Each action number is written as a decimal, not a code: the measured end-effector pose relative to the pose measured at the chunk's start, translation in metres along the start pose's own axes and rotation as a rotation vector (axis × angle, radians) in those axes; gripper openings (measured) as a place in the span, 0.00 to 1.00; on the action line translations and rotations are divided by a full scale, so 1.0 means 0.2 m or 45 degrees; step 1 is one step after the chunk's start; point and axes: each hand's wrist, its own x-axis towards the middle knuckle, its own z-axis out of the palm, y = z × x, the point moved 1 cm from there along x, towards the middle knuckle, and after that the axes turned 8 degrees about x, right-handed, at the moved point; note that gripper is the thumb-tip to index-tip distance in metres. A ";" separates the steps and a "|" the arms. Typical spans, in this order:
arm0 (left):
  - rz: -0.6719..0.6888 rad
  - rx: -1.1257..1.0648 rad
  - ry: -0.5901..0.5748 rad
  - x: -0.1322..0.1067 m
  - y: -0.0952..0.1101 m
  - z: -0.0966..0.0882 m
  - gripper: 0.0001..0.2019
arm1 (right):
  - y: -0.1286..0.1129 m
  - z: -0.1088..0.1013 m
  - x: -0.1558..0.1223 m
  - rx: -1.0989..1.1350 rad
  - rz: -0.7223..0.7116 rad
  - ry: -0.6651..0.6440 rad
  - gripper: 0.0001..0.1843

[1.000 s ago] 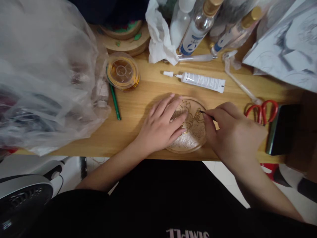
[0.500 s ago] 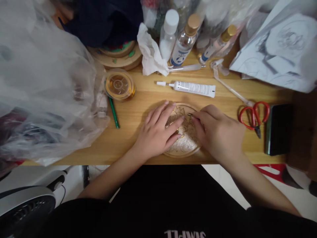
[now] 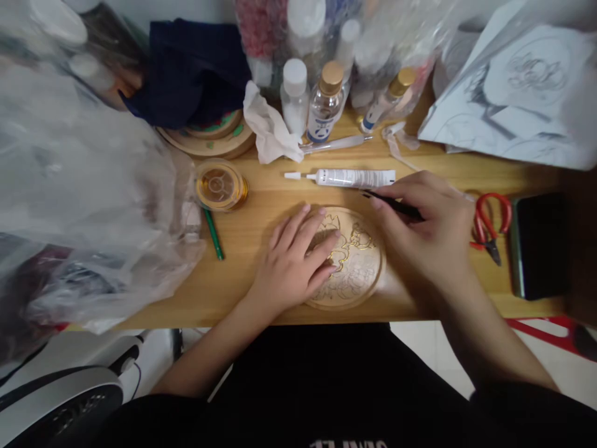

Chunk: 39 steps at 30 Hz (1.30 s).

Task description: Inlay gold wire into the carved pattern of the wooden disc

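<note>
A round wooden disc (image 3: 357,267) with a drawn outline and some gold wire on it lies near the desk's front edge. My left hand (image 3: 293,261) rests flat on its left half, fingers spread. My right hand (image 3: 429,230) is closed around a thin black tool (image 3: 392,204), held just above the disc's upper right rim, the tip pointing left toward a white glue tube (image 3: 347,178).
Red-handled pliers (image 3: 489,224) and a dark phone (image 3: 541,246) lie right. A spool of gold wire (image 3: 219,185) and green pencil (image 3: 213,233) sit left, beside a big plastic bag (image 3: 88,205). Bottles (image 3: 324,102), tissue (image 3: 268,127) and sketch papers (image 3: 517,87) line the back.
My right hand has lifted off the disc and moved up and right with the tool. The left hand stays on the disc. The camera has tilted up.
</note>
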 end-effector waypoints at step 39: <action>0.169 0.165 -0.415 0.02 0.02 -0.05 0.38 | 0.20 0.11 0.00 0.972 0.367 0.123 0.08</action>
